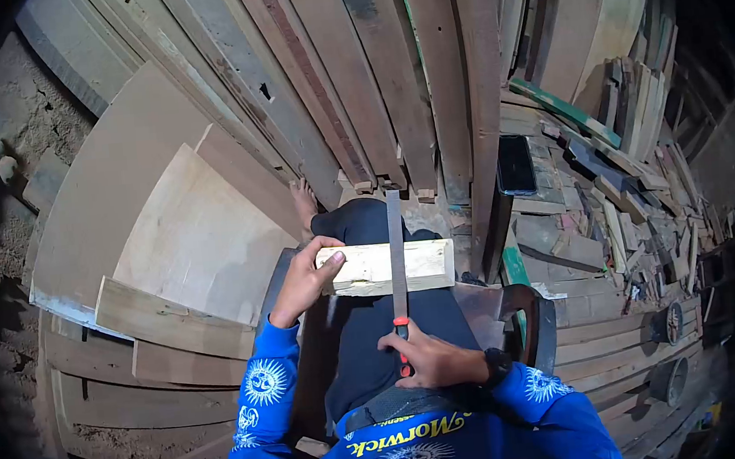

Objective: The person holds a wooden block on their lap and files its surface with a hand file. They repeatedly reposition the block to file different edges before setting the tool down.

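"morwick", probably, on blue shirt (422,452)

Pale yellow wood block (386,267); grey blade, red-handled saw (397,271); blue sleeves (263,387) with white sun prints; black trousers (375,316).

Blue long sleeves (263,387) with white sun emblems; yellow chest lettering; dark trousers (375,316); black wristwatch (495,363).

Planks (389,70) lean upright ahead of me; offcuts (627,198) heaped right; pale boards (185,237) left; dirt floor (35,127); dim light.
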`<action>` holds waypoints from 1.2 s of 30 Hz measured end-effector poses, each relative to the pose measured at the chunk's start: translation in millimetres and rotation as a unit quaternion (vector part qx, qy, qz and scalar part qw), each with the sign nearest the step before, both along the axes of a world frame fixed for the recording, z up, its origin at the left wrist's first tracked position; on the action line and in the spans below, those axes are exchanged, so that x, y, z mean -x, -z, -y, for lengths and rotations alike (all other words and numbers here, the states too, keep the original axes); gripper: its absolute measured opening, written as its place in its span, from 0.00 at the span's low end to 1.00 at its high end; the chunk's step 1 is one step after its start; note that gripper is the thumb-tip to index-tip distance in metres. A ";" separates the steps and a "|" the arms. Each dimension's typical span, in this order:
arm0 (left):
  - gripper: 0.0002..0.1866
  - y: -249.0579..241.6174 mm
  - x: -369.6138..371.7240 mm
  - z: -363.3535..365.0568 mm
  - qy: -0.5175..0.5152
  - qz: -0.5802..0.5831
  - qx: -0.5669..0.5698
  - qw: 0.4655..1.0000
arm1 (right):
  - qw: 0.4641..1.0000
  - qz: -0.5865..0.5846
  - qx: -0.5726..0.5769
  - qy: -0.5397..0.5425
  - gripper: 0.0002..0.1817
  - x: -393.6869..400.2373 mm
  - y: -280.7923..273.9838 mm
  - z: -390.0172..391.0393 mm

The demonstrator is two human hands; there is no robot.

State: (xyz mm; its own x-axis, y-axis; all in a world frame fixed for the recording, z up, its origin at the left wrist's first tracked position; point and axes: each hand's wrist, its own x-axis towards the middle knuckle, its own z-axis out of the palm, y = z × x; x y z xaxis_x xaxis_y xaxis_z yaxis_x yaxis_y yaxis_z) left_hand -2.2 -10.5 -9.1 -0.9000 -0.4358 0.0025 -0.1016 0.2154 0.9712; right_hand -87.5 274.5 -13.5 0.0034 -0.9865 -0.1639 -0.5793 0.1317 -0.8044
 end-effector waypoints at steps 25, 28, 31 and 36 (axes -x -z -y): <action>0.17 -3.1 0.3 0.0 -0.005 0.012 0.029 1.000 | 0.999 -0.040 0.030 -0.009 0.32 25.0 -22.2 -11.6; 0.14 -10.9 -0.8 -3.2 0.005 0.019 -0.003 1.000 | 0.999 -0.034 0.041 -0.001 0.31 25.5 -31.0 -7.6; 0.14 -8.8 -0.9 -3.7 0.000 0.019 -0.008 1.000 | 0.997 -0.025 0.047 0.047 0.30 21.7 -28.7 -5.7; 0.16 0.7 -0.8 1.8 -0.007 0.011 0.016 1.000 | 0.999 -0.002 -0.014 -0.037 0.32 25.9 -33.5 -9.5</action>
State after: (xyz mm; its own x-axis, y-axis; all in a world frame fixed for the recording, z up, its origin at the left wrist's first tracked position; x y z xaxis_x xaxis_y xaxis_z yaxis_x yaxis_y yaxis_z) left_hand -1.4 -12.4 -9.9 -0.8938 -0.4485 -0.0043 -0.1270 0.2438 0.9615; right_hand -113.4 283.9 20.0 0.0759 -0.9785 -0.1917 -0.5922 0.1104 -0.7982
